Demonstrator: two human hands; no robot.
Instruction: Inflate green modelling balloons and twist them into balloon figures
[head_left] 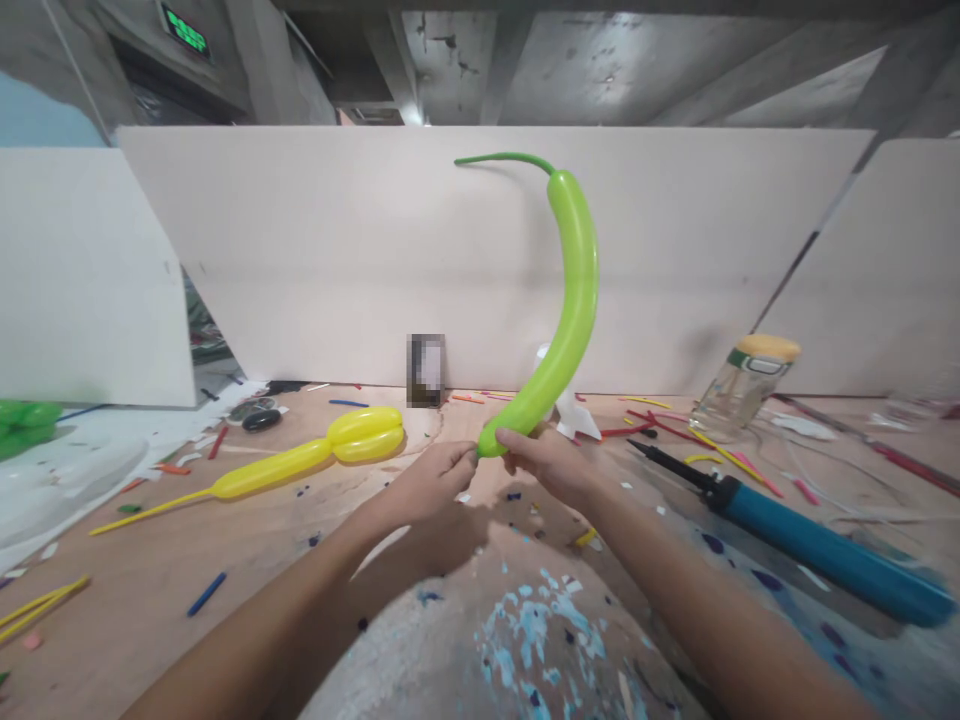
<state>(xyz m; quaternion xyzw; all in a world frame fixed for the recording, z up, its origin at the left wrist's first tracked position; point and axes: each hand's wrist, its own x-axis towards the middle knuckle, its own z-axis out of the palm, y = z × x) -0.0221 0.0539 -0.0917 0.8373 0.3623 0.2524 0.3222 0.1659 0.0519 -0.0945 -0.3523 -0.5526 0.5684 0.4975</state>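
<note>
Light green and shiny, the long balloon (581, 270) is held up to the left of the blue pump (825, 545), with its lower end in both hands. The left hand (427, 485) has its fingers curled tightly at the balloon's neck, so the fingertips and the neck are mostly hidden. The right hand (551, 465) lays its thumb on the lower end, and its other fingers go behind, around the balloon; how far they bend I cannot tell. The balloon also covers a large part of a white object (574, 415), which I cannot name. To the left of the pump, beyond the hands, one small upright thing (426, 370) is blurred into squares. The long axis is a bow: from the neck it rises toward the pump's side, then bends upward and a little back, and the thin tail (517, 156) at the top points away from the pump's side. The white board (360, 260) stands beyond the pump, and its upper edge is above the tail. The jar (750, 385) is just beyond the pump. The yellow balloon (277, 468) lies far left of the pump, apart from the left hand; between them the table (277, 540) carries small scraps. The pump itself lies near the right forearm.
</note>
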